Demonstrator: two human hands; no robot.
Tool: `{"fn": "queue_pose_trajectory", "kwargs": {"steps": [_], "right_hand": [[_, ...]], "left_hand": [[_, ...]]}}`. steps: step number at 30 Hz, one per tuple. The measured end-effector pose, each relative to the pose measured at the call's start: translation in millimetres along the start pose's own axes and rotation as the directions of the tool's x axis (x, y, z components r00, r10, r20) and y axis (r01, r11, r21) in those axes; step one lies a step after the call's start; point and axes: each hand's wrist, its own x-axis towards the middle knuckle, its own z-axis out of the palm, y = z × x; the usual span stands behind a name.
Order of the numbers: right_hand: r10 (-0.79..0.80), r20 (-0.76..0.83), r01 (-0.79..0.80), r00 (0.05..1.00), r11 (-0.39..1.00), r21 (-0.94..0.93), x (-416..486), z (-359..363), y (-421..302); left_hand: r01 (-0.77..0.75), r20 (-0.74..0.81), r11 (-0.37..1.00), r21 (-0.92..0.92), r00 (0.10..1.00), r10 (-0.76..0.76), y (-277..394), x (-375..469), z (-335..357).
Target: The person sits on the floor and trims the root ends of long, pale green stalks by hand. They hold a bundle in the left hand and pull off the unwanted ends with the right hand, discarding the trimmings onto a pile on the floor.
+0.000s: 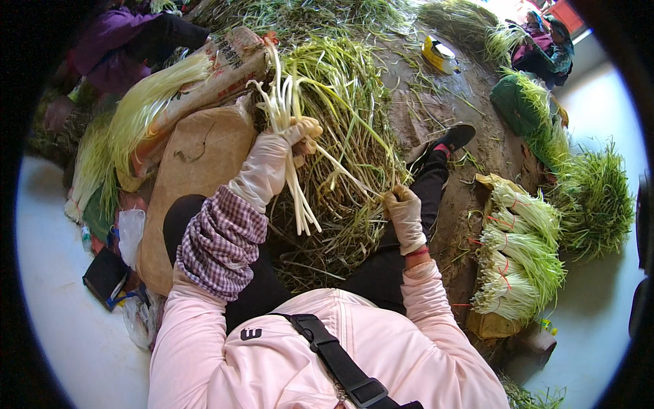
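My left hand, in a whitish thin glove, is shut around a small bunch of white, peeled-looking vegetable stalks. Their lower ends hang below my fist and the upper ends stick up above it. One paler stalk slants down from my left hand to my right hand. With a similar glove on, my right hand pinches leafy material at that stalk's far end. Behind and beneath both hands lies a big heap of long green stalks with brownish roots, between my legs.
A brown padded sack lies at my left, with pale trimmed greens on a printed sack beyond. Tied bundles of greens are stacked at right. A yellow container stands ahead. People sit at far right and upper left.
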Motion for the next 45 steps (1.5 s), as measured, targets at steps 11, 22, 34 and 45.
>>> {"fn": "queue_pose_trajectory", "kwargs": {"steps": [11, 22, 34, 45], "right_hand": [[-0.435, 0.499, 0.128, 0.749, 0.835, 0.536, 14, 37, -115], [0.088, 0.550, -0.345, 0.831, 0.856, 0.384, -11, -42, -47], [-0.508, 0.491, 0.282, 0.708, 0.840, 0.463, 10, 53, -88], [-0.100, 0.500, -0.075, 0.860, 0.946, 0.317, -16, 78, -94]], "left_hand": [[0.023, 0.080, 0.997, 0.077, 0.996, -0.029, -6, -4, 10], [-0.323, -0.115, 0.894, -0.311, 0.946, 0.302, 54, 3, -69], [-0.151, 0.031, 0.959, -0.240, 0.986, 0.163, 16, 8, -27], [0.080, -0.051, 0.993, 0.092, 0.996, -0.076, -14, 10, -9]]}}
